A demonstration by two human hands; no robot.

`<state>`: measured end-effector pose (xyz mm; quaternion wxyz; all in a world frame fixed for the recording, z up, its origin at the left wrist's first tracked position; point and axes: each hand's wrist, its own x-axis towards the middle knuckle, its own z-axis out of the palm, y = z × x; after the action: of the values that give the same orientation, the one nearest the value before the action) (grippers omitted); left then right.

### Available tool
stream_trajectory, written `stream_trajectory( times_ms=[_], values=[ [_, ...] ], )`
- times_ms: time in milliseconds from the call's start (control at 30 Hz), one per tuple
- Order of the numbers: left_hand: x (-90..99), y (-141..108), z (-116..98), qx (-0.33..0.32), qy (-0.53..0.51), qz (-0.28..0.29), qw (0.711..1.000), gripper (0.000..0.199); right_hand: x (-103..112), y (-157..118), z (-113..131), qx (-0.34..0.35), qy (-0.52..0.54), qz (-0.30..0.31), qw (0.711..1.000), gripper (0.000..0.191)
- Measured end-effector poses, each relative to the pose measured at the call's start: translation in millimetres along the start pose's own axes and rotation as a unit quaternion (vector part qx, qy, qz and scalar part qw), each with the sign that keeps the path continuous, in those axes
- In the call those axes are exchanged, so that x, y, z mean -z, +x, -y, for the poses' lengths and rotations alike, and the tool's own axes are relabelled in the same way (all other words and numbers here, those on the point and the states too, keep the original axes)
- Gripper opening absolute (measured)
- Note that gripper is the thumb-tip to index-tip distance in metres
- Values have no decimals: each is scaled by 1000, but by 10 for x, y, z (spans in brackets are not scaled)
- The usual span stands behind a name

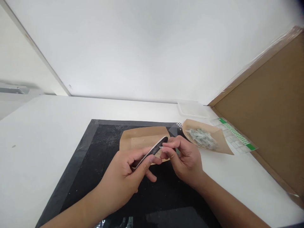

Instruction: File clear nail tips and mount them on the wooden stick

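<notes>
Above the black mat (87,171), my left hand (125,174) is closed round a dark nail file (155,148) with a pale edge and a rounded end, tilted up to the right. The fingertips of my right hand (184,158) pinch a tiny translucent sliver (161,147) at the file's dark face; its exact kind is too small to make out. Behind both hands lies a brown paper tray (135,134), partly covered by them. To the right, a second brown paper tray (224,147) holds a heap of clear, pale slivers (203,138).
A clear plastic sheet with a green printed strip (236,133) lies at the right, beside a brown cardboard panel (268,104). A translucent shallow lid or box (193,109) sits at the back of the white table (35,142). Behind rises a white wall (133,53).
</notes>
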<state>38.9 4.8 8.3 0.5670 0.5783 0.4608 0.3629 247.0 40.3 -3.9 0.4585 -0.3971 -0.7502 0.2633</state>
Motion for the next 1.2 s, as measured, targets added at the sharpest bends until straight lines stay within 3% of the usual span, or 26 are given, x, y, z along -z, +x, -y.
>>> stream_trajectory(
  times_ms=[167, 267, 567, 833, 1067, 1200],
  values=[
    [18, -8, -15, 7, 11, -9, 1000, 35, 11, 9, -10, 105, -129, 0, 986, 5],
    [31, 2, -33, -14, 37, -25, 999, 33, 9, 28, -31, 153, -156, 18, 976, 9],
    [55, 1, 3, -78, 141, -26, 987, 30, -48, 7, -71, 194, -193, -7, 962, 16],
    [43, -2, 55, -109, 162, -35, 980, 31, -124, 20, -42, 163, -188, -65, 966, 11],
    [48, -23, 34, -86, 173, -53, 980, 33, -81, 43, -99, 145, -152, -13, 978, 6],
    [54, -8, 23, -73, 170, -54, 981, 34, -59, 41, -107, 119, -106, -18, 987, 7]
  ],
)
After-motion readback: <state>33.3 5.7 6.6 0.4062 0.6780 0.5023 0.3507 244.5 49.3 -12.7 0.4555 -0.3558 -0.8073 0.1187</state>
